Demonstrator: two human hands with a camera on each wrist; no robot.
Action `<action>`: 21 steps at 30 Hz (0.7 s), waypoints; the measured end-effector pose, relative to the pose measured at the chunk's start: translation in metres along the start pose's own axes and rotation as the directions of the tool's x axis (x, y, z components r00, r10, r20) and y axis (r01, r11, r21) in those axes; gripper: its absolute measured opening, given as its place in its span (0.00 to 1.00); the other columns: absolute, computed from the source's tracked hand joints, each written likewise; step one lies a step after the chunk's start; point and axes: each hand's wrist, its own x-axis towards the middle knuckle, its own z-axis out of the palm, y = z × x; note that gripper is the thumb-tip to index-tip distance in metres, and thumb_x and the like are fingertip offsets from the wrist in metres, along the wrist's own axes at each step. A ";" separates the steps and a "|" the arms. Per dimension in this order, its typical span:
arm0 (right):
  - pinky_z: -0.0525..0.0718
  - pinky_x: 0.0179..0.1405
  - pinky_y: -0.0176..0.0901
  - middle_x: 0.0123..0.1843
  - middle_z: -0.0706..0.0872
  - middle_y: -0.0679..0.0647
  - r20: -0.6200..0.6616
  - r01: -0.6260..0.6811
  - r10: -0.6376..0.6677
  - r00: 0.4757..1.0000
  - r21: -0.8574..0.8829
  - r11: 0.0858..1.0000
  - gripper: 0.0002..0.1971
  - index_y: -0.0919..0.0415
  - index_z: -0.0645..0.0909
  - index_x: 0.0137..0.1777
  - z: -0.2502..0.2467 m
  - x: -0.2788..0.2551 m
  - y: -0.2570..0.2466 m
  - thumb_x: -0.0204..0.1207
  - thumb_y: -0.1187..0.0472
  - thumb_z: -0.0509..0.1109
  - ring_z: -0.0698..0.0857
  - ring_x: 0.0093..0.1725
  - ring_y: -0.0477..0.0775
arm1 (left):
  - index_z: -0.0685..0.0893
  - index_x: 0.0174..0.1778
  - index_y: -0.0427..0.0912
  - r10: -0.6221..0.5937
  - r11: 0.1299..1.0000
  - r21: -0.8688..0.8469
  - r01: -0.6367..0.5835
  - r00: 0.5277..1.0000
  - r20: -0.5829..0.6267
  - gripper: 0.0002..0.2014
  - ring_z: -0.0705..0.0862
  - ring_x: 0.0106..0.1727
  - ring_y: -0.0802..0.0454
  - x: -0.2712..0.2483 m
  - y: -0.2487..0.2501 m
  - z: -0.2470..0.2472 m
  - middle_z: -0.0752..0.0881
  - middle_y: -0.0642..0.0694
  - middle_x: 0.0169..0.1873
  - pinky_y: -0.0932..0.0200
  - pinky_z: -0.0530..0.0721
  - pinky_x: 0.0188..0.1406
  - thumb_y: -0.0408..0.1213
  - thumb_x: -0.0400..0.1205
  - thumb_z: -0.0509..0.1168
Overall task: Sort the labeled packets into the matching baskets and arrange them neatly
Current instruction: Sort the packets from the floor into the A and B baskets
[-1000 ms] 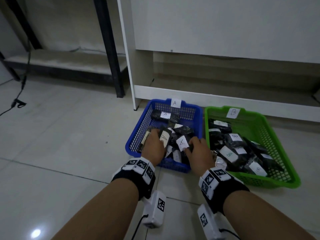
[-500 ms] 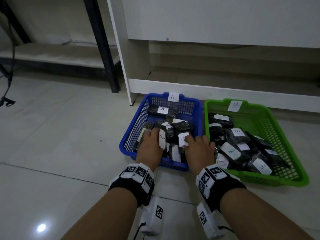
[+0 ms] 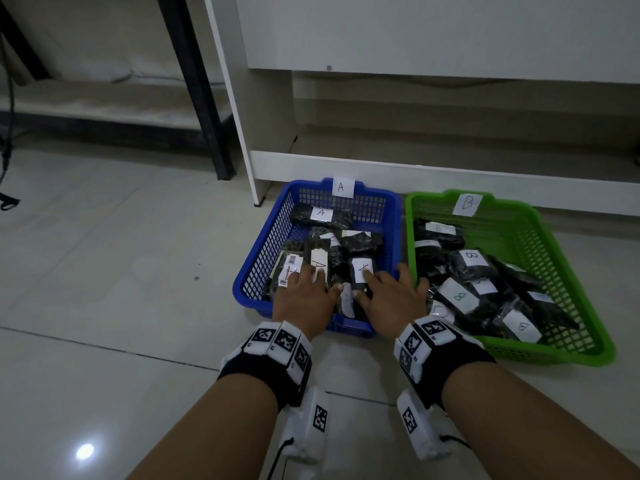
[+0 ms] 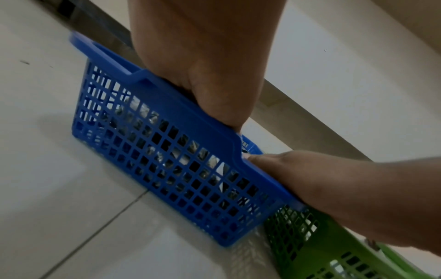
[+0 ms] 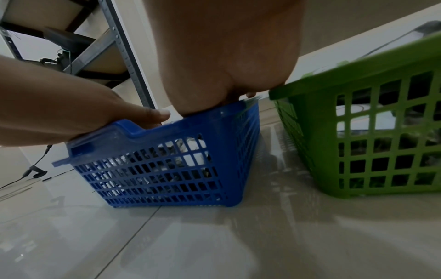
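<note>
The blue basket (image 3: 263,237) tagged A holds several black packets (image 3: 320,216) with white A labels. Beside it on the right, the green basket (image 3: 554,244) tagged B holds several black packets (image 3: 471,261) labelled B. My left hand (image 3: 308,277) lies palm down on the packets at the near left of the blue basket, fingers straight. My right hand (image 3: 377,282) lies flat on the near right packets, one finger on an A label (image 3: 362,270). In the wrist views the palms (image 4: 207,75) (image 5: 229,66) reach over the blue rim (image 4: 181,113) (image 5: 152,130); the fingertips are hidden.
Both baskets stand on a pale tiled floor (image 3: 121,271) against a white cabinet base (image 3: 415,168). A black metal leg (image 3: 201,98) stands at the left behind the blue basket. A dark cable (image 3: 7,168) hangs at the far left.
Both hands have flattened out on the packets in the blue basket and drawn slightly toward its near rim. The head view has shifted a little.
</note>
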 end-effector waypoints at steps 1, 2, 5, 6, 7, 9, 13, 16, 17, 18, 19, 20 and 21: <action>0.48 0.76 0.70 0.79 0.65 0.45 0.020 -0.002 0.001 1.000 0.020 1.000 0.29 0.45 0.57 0.80 -0.001 -0.001 0.002 0.81 0.37 0.45 0.47 0.82 0.60 | 0.61 0.80 0.46 0.026 0.999 0.037 -0.027 0.999 0.020 0.28 0.62 0.79 0.40 0.000 0.001 0.001 0.60 0.43 0.80 0.39 0.69 0.71 0.54 0.86 0.42; 0.47 0.76 0.70 0.80 0.65 0.45 0.038 0.006 -0.007 0.999 0.036 0.999 0.30 0.45 0.57 0.80 -0.002 -0.001 0.003 0.81 0.35 0.44 0.46 0.82 0.59 | 0.60 0.81 0.48 0.047 0.996 0.069 -0.050 0.998 0.052 0.28 0.60 0.80 0.39 0.001 0.000 0.002 0.58 0.44 0.82 0.37 0.67 0.72 0.55 0.86 0.40; 0.47 0.77 0.70 0.82 0.59 0.46 0.092 0.058 -0.062 0.994 0.051 0.997 0.30 0.45 0.60 0.79 -0.008 -0.009 0.007 0.80 0.34 0.46 0.44 0.83 0.59 | 0.60 0.81 0.52 -0.005 1.000 -0.008 0.006 0.998 0.062 0.29 0.59 0.81 0.40 -0.001 0.001 0.000 0.58 0.47 0.82 0.37 0.63 0.74 0.60 0.85 0.40; 0.47 0.77 0.70 0.83 0.57 0.46 0.103 0.071 -0.075 0.992 0.039 0.997 0.30 0.45 0.60 0.79 -0.010 -0.014 0.010 0.80 0.34 0.47 0.43 0.83 0.59 | 0.61 0.80 0.53 -0.006 1.000 -0.018 0.007 1.000 0.024 0.29 0.60 0.80 0.41 -0.003 0.003 0.000 0.60 0.47 0.82 0.37 0.62 0.74 0.60 0.85 0.41; 0.48 0.78 0.69 0.84 0.54 0.47 0.100 0.088 -0.090 0.991 0.029 0.996 0.30 0.46 0.61 0.79 -0.012 -0.017 0.014 0.80 0.35 0.49 0.43 0.84 0.58 | 0.64 0.79 0.53 0.002 1.000 -0.015 -0.003 0.999 -0.038 0.28 0.62 0.79 0.43 -0.006 0.004 0.000 0.64 0.47 0.80 0.38 0.62 0.74 0.59 0.85 0.44; 0.49 0.78 0.68 0.85 0.51 0.49 0.077 0.122 -0.124 0.989 0.027 0.992 0.29 0.48 0.63 0.78 -0.018 -0.028 0.022 0.80 0.38 0.53 0.45 0.84 0.57 | 0.71 0.74 0.53 0.058 0.996 -0.050 -0.069 0.981 -0.186 0.23 0.67 0.75 0.44 -0.014 0.008 0.003 0.73 0.49 0.73 0.40 0.61 0.72 0.55 0.84 0.51; 0.58 0.72 0.60 0.80 0.62 0.54 -0.075 0.206 -0.202 0.976 0.040 0.978 0.24 0.51 0.70 0.73 -0.033 -0.068 0.040 0.79 0.45 0.60 0.57 0.79 0.59 | 0.80 0.62 0.47 0.293 0.934 -0.070 -0.349 0.864 -0.409 0.16 0.73 0.65 0.42 -0.035 0.027 0.011 0.80 0.45 0.61 0.45 0.62 0.62 0.44 0.80 0.60; 0.69 0.61 0.58 0.68 0.76 0.62 -0.089 0.305 -0.308 0.947 -0.053 0.951 0.22 0.59 0.79 0.63 -0.030 -0.114 0.068 0.72 0.51 0.57 0.71 0.70 0.66 | 0.81 0.52 0.43 0.508 0.841 0.024 -0.540 0.775 -0.375 0.13 0.78 0.58 0.38 -0.071 0.063 0.024 0.81 0.40 0.55 0.48 0.65 0.53 0.42 0.77 0.57; 0.73 0.57 0.59 0.62 0.80 0.63 -0.049 0.341 -0.344 0.938 -0.059 0.938 0.23 0.60 0.81 0.58 -0.030 -0.129 0.080 0.69 0.50 0.54 0.75 0.65 0.67 | 0.81 0.51 0.41 0.587 0.791 0.036 -0.610 0.742 -0.324 0.12 0.78 0.57 0.38 -0.083 0.075 0.028 0.81 0.39 0.54 0.48 0.66 0.52 0.42 0.77 0.58; 0.75 0.54 0.59 0.58 0.81 0.62 0.017 0.364 -0.363 0.931 -0.048 0.930 0.23 0.59 0.82 0.54 -0.023 -0.151 0.095 0.68 0.50 0.53 0.77 0.61 0.68 | 0.81 0.50 0.41 0.671 0.722 0.021 -0.691 0.693 -0.263 0.12 0.78 0.56 0.38 -0.099 0.089 0.039 0.81 0.39 0.53 0.47 0.68 0.51 0.42 0.77 0.58; 0.77 0.52 0.58 0.55 0.82 0.61 0.067 0.393 -0.389 0.919 -0.057 0.918 0.21 0.58 0.82 0.51 -0.018 -0.170 0.109 0.69 0.50 0.54 0.78 0.57 0.67 | 0.81 0.49 0.41 0.742 0.651 0.008 -0.759 0.634 -0.216 0.11 0.79 0.54 0.39 -0.112 0.101 0.046 0.81 0.39 0.52 0.48 0.71 0.50 0.42 0.77 0.59; 0.79 0.50 0.58 0.52 0.82 0.61 0.121 0.435 -0.426 0.897 -0.066 0.898 0.19 0.58 0.82 0.49 -0.012 -0.189 0.123 0.70 0.50 0.55 0.78 0.55 0.67 | 0.81 0.48 0.41 0.811 0.567 -0.012 -0.824 0.560 -0.167 0.11 0.79 0.52 0.39 -0.126 0.111 0.054 0.82 0.40 0.51 0.48 0.72 0.49 0.43 0.77 0.60; 0.80 0.49 0.58 0.51 0.83 0.60 0.170 0.465 -0.450 0.877 -0.056 0.884 0.16 0.58 0.82 0.49 -0.004 -0.212 0.137 0.72 0.49 0.58 0.79 0.53 0.66 | 0.81 0.48 0.41 0.868 0.482 -0.043 -0.875 0.483 -0.116 0.12 0.80 0.50 0.40 -0.143 0.122 0.064 0.82 0.41 0.50 0.49 0.74 0.48 0.44 0.77 0.59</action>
